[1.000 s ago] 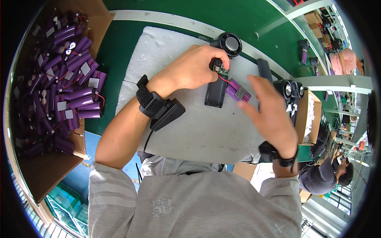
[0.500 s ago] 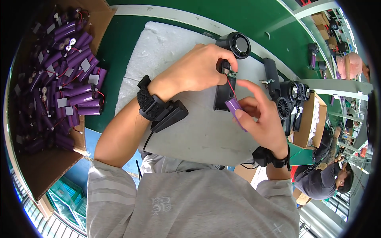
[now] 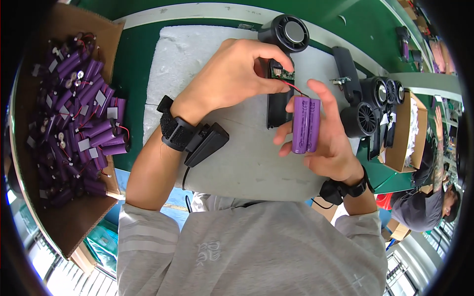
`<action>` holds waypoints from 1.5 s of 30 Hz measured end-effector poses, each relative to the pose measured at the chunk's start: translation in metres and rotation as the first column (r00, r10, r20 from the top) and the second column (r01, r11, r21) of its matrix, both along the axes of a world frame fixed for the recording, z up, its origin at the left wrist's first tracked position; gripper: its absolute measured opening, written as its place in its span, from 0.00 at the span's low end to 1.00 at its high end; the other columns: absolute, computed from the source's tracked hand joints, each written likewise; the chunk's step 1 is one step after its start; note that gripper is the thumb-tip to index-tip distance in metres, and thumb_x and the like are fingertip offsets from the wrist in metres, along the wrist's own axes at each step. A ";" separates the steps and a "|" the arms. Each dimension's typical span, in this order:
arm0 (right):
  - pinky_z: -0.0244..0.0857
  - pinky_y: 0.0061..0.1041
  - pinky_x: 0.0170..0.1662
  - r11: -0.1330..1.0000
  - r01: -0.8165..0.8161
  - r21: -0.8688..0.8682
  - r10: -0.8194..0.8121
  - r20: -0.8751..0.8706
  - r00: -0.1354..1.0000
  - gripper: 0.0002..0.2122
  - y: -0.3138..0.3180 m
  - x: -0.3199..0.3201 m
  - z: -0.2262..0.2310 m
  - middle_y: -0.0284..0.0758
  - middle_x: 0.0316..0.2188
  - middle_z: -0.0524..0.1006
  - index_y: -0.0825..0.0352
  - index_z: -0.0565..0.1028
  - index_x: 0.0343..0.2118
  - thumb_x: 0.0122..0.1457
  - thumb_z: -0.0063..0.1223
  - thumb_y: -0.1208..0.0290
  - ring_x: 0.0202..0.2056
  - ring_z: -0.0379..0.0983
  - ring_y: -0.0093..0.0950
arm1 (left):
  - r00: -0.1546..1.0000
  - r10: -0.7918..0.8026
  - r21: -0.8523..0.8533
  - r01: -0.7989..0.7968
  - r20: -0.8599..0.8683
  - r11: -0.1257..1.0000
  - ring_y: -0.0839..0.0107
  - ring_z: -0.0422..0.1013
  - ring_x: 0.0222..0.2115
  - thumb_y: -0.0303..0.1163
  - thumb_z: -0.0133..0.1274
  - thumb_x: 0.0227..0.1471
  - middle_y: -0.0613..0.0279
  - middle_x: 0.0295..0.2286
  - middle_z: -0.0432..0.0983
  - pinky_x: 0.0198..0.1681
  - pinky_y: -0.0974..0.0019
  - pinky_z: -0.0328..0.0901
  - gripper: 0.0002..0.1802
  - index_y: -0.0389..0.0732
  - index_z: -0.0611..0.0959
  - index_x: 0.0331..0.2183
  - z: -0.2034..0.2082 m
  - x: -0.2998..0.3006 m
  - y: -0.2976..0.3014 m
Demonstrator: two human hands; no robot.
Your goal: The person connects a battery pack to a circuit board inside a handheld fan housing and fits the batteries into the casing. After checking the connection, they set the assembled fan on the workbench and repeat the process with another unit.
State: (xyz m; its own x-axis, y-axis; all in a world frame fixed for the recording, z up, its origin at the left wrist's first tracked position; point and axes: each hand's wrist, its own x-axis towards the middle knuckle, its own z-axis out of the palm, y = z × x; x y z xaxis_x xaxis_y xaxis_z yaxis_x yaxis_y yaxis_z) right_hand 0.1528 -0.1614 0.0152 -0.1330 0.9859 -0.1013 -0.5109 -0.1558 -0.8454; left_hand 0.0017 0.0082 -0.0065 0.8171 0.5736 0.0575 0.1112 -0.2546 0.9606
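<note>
Just right of centre in the frame, the right hand (image 3: 333, 148), fingers spread and only loosely bent, cradles a purple battery pack (image 3: 305, 126), while the left hand (image 3: 232, 74), thumb and forefinger bowed, clasps a black housing (image 3: 279, 109) beside its circuit board (image 3: 287, 75) — how tightly I cannot tell. If the pack slipped from that slack hold, its weight could tug the red wire (image 3: 295, 87) and strain the joint. Beneath lies a pale foam slab (image 3: 232, 163) on a green table (image 3: 136, 69) — a cardboard box (image 3: 69, 229) of purple packs at left, a co-worker (image 3: 419, 209) at far right
</note>
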 end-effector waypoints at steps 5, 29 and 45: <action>0.73 0.34 0.42 0.979 0.033 -0.202 -0.013 0.099 0.995 0.49 0.004 0.004 0.011 0.38 0.51 0.63 0.56 0.47 0.65 0.37 0.58 0.85 0.46 0.73 0.39 | 0.998 0.065 0.095 -0.063 -0.014 0.993 0.72 0.72 0.21 0.28 0.67 0.39 0.60 0.22 0.77 0.26 0.69 0.67 0.14 0.41 0.84 0.32 0.004 0.003 -0.005; 0.67 0.30 0.47 0.933 -0.139 0.332 -0.241 0.863 0.444 0.31 0.014 0.016 -0.007 0.39 0.49 0.72 0.65 0.70 0.50 0.36 0.66 0.80 0.48 0.69 0.34 | 0.999 -0.043 0.349 0.032 0.023 0.937 0.80 0.70 0.19 0.23 0.63 0.45 0.63 0.23 0.80 0.22 0.75 0.63 0.12 0.40 0.86 0.36 0.007 -0.005 -0.001; 0.68 0.31 0.51 0.936 -0.170 0.309 -0.231 0.901 0.367 0.32 0.012 0.010 -0.010 0.40 0.54 0.68 0.67 0.71 0.51 0.36 0.66 0.81 0.52 0.68 0.35 | 0.997 -0.079 0.431 0.073 -0.003 0.900 0.79 0.64 0.17 0.24 0.63 0.44 0.62 0.21 0.76 0.21 0.74 0.59 0.14 0.44 0.87 0.37 0.012 -0.009 0.002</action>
State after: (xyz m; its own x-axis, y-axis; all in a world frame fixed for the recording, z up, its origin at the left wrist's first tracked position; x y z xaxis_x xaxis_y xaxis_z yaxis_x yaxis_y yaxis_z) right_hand 0.1626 -0.1497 0.0057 -0.1234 0.9803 0.1544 0.6122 0.1977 -0.7656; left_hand -0.0074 0.0103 0.0051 0.8544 0.4267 0.2966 0.0621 -0.6505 0.7570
